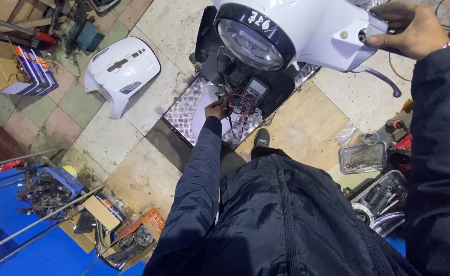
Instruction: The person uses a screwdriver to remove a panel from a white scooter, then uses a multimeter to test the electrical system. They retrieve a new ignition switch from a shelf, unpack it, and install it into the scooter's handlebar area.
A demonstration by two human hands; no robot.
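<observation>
His left hand (216, 109) pinches the wires (236, 102) by the meter (251, 94); his right hand (414, 28) grips the scooter's handlebar (337, 36).

Your multimeter's grey rectangular screen (256, 88) sits centre, under the headlight. Blue-and-white cardboard box (33, 71) on the floor far left; open brown boxes (102, 212) and an orange one (151, 223) bottom left.

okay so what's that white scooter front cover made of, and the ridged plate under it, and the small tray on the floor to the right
The white front cover looks like glossy moulded plastic: smooth curves with soft reflections. The ridged plate appears to be bare metal tread plate, silvery with a raised pattern. The small tray seems to be clear plastic, since its contents show through the wall, though it could be thin metal.
</observation>
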